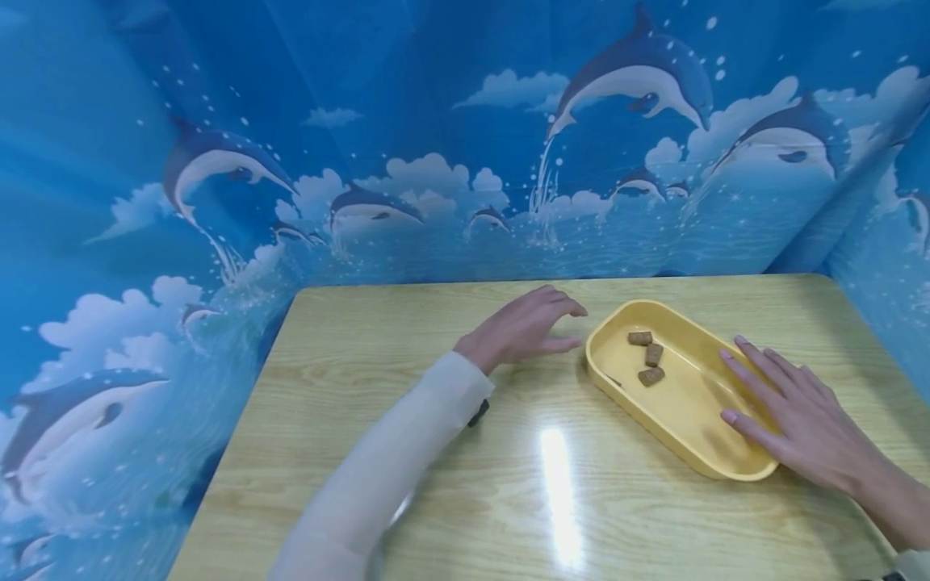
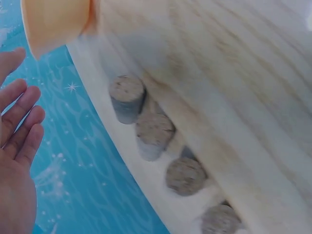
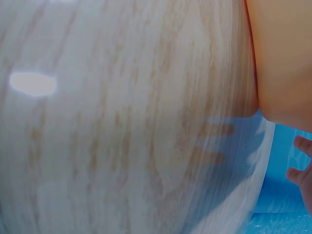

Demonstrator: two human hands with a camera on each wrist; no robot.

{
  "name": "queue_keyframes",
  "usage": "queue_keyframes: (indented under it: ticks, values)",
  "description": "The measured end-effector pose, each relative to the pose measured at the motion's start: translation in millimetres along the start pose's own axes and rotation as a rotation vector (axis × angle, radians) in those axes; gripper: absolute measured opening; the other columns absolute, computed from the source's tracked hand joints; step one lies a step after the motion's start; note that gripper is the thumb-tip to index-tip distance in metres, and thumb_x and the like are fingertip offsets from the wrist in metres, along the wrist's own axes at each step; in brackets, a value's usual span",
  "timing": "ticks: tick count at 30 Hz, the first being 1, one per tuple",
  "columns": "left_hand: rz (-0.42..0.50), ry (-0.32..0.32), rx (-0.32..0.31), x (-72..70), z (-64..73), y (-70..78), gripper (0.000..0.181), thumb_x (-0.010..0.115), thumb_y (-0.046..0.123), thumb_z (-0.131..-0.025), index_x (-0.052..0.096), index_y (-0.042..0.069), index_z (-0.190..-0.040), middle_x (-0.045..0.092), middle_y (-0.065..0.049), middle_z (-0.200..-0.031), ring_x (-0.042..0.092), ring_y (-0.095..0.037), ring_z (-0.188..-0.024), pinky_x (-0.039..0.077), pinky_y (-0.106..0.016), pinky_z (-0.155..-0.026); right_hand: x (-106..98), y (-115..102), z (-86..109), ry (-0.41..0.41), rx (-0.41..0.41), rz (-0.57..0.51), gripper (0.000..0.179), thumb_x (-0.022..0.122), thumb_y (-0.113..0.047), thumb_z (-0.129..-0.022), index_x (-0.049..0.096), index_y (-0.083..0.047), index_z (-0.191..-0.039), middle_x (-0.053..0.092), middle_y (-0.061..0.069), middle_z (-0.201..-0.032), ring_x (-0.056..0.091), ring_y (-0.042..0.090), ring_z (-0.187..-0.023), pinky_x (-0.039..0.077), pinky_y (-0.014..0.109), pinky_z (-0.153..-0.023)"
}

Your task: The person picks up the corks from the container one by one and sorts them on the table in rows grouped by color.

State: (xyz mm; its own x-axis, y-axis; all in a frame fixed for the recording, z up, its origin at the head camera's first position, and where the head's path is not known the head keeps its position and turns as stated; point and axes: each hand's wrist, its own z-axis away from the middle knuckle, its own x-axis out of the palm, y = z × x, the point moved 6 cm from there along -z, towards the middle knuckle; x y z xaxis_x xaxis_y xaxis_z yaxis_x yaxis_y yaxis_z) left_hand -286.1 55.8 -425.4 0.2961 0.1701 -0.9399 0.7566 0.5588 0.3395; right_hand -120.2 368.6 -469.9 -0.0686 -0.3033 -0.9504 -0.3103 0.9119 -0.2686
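A yellow oblong tray (image 1: 693, 343) sits on the right half of the table. Three brown cork pieces (image 1: 651, 377) lie in its far left part, and a sliver of another shows at the near wall. My left hand (image 1: 519, 327) hovers left of the tray, fingers and thumb apart, holding nothing. Over the tray's right end my right hand (image 1: 795, 411) is spread; I cannot tell whether it touches the rim. In the left wrist view several corks (image 2: 155, 129) stand upright in a row on the table; the head view does not show them.
The wood-grain table (image 1: 407, 323) carries a bright glare streak in its middle. A blue dolphin-printed curtain (image 1: 407, 121) hangs behind the table and down both sides.
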Motion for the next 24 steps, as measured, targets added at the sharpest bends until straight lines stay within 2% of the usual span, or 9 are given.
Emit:
queue_keyframes:
  ticks: [8,16,21,24]
  values:
    - [0.013,-0.022,0.039,-1.8,-10.5,15.2,0.05,0.066,0.042,-0.11,0.061,0.017,-0.154,0.062,0.001,-0.157,0.048,-0.018,-0.155,0.031,-0.035,-0.135,1,0,0.4,0.004,-0.004,0.0,0.09,0.07,-0.036,-0.105,0.018,-0.023,-0.177,0.007,0.007,-0.185,0.02,0.057,-0.161,-0.007,0.077,-0.13]
    - [0.0,-0.077,0.053,6.8,-23.8,27.3,0.052,0.067,0.04,-0.11,0.059,0.018,-0.156,0.06,0.003,-0.159,0.047,-0.016,-0.154,0.025,-0.031,-0.136,1,-1,-1.0,0.003,-0.007,-0.004,0.09,0.07,-0.035,-0.104,0.018,-0.023,-0.176,0.005,0.004,-0.186,0.021,0.057,-0.161,-0.005,0.08,-0.129]
    - [-0.032,-0.107,0.116,12.6,-32.9,40.1,0.052,0.067,0.037,-0.11,0.058,0.018,-0.158,0.06,0.003,-0.158,0.048,-0.015,-0.152,0.032,-0.027,-0.132,0,-1,-1.2,-0.001,-0.004,-0.003,0.09,0.069,-0.035,-0.105,0.017,-0.023,-0.177,0.004,0.004,-0.186,0.02,0.059,-0.16,-0.007,0.078,-0.13]
    - [-0.042,-0.119,0.154,15.8,-36.9,48.4,0.051,0.066,0.036,-0.111,0.058,0.018,-0.158,0.06,0.004,-0.158,0.048,-0.014,-0.152,0.033,-0.024,-0.13,0,0,-0.8,-0.005,0.0,-0.003,0.089,0.069,-0.035,-0.105,0.016,-0.023,-0.177,0.004,0.005,-0.186,0.019,0.06,-0.16,-0.008,0.078,-0.129]
